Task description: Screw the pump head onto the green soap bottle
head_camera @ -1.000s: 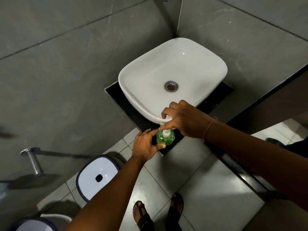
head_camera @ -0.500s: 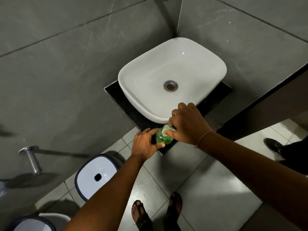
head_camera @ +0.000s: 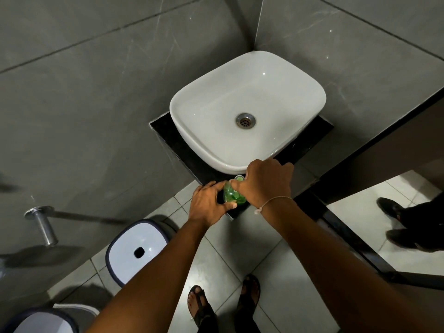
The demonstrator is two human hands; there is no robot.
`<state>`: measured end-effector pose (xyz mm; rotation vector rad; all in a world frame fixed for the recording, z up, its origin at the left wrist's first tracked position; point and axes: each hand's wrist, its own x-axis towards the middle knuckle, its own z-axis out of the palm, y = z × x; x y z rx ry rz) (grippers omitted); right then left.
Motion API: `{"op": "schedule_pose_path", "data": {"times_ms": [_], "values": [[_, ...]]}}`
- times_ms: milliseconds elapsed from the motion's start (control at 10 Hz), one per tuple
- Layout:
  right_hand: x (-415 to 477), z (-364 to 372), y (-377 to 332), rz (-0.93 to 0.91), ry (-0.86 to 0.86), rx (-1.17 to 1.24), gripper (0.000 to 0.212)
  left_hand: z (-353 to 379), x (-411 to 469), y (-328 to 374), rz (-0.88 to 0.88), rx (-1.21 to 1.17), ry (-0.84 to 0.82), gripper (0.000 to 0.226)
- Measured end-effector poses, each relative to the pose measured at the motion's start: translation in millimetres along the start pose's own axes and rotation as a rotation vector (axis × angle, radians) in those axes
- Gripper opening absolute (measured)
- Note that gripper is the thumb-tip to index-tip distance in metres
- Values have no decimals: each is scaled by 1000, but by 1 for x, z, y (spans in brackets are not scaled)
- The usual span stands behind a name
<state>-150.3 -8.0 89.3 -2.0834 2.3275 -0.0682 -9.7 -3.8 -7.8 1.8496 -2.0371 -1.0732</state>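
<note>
The green soap bottle (head_camera: 231, 194) stands on the near corner of the black counter (head_camera: 160, 127), just in front of the white basin. My left hand (head_camera: 208, 205) wraps its body from the left. My right hand (head_camera: 265, 184) sits over the top of the bottle from the right, fingers closed around the pump head (head_camera: 238, 178), of which only a pale sliver shows past my knuckles. A thin string bracelet circles my right wrist.
The white basin (head_camera: 283, 150) with a metal drain fills the counter. Grey tiled walls meet in a corner behind it. A white bin (head_camera: 137, 249) stands on the floor at the left, a metal wall fitting (head_camera: 43, 224) further left. Another person's shoes (head_camera: 398, 224) are at right.
My right hand has turned clockwise over the bottle top and now covers the pump head almost fully. My left hand has kept its hold on the bottle.
</note>
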Motion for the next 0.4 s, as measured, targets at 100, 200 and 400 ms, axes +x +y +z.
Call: {"op": "schedule_pose_path", "data": {"times_ms": [100,200,400], "values": [[-3,3,-4,88,-2,36,48,0,0,1,2,-1,2,72],[-6,3,-3,125,-25,53,50,1,0,-1,4,2,3,71],[-11,-4,-1,212,-49,73,71,-1,3,1,13,38,-15,82]]}}
